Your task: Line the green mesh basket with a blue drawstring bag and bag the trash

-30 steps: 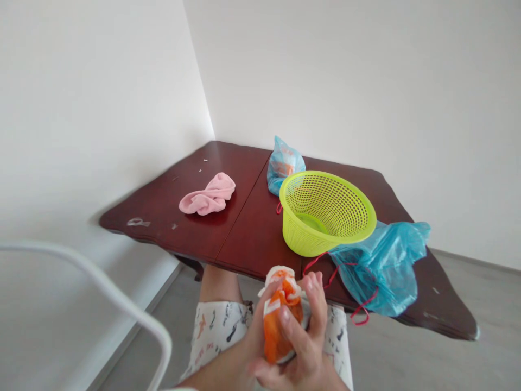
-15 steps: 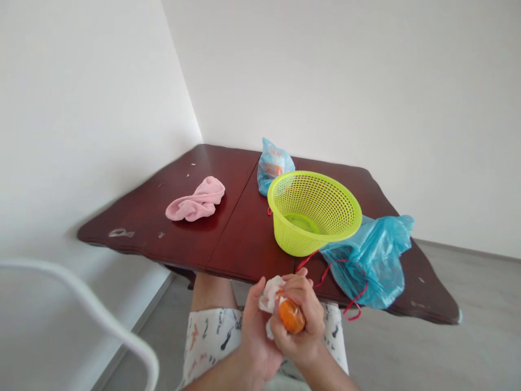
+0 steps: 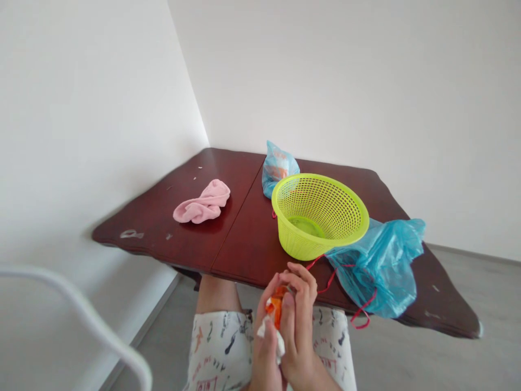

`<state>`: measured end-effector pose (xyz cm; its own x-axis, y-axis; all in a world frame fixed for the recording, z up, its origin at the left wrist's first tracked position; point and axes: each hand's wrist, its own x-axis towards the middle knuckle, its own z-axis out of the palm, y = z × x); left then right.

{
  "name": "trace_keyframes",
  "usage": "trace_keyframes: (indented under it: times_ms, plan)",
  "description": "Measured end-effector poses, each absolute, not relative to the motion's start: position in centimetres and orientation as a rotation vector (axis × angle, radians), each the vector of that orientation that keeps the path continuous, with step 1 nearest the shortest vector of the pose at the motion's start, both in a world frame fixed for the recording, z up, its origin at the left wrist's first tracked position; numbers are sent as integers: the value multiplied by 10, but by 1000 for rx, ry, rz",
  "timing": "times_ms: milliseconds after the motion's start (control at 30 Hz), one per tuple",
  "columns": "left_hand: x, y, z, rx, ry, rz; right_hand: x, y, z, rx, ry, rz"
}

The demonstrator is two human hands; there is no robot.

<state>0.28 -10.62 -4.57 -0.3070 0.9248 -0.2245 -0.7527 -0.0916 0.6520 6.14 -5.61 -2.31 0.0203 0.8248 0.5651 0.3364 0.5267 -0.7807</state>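
Over my lap, just off the table's front edge, both hands are cupped together around a small orange item [image 3: 277, 309] with a shiny surface. Crumpled white tissue [image 3: 280, 347] sticks out below it, between my palms. My left hand [image 3: 264, 336] presses in from the left, its thumb beside the tissue. From the right my right hand [image 3: 300, 315] wraps over the orange item, fingers curled around its far side. Much of the item is hidden by my fingers, so I cannot make out its exact kind.
A lime-green plastic basket [image 3: 299, 244] stands on the dark red table [image 3: 244, 252]. Beside it at right lies a crumpled blue plastic bag [image 3: 391, 266] with red drawstrings. A filled blue bag [image 3: 279, 165] stands behind. A pink cloth [image 3: 203, 203] lies left; a white cable [image 3: 81, 304] curves at lower left.
My hands have closed together and turned, covering more of the orange item, which showed rounded in my right hand before. The whole view has shifted slightly.
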Motion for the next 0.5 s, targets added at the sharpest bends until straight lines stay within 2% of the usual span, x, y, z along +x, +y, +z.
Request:
trace_keyframes:
  times_ms: [167,300,500]
  plan:
    - [-6,-101,-39,758,1035,1725,66,-60,-46,-980,-1469,540]
    - [-30,-86,-34,1043,958,1697,60,-65,-69,-861,-1494,498]
    - [-86,-42,-21,1106,1013,1812,37,-62,-111,-701,-1521,498]
